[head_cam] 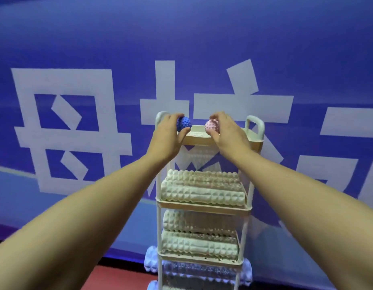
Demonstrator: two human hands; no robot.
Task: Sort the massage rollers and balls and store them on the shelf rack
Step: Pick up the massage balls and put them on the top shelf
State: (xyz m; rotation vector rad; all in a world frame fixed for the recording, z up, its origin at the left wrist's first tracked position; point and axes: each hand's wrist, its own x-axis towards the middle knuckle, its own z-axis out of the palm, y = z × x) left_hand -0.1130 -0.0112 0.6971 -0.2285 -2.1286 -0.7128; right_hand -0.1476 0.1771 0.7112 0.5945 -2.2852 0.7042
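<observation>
A blue spiked ball (183, 123) is gripped in the curled fingers of the left hand (167, 136), and a pink spiked ball (212, 126) is gripped the same way in the right hand (227, 132). Both balls are held just above the top tray (199, 139) of a cream shelf rack (202, 206), the blue one at its left end and the pink one toward the middle. On the second tier two cream textured rollers (202, 187) are laid with their long axes running left to right, parallel to the tray's front edge. Two more cream rollers (199, 235) are laid the same way on the third tier. Lower down, pale blue rollers (199, 271) are seen lying crosswise, their ends jutting past the rack's posts. The rack is stood on a red floor (110, 278) against a blue banner (181, 38) printed with large white characters.
</observation>
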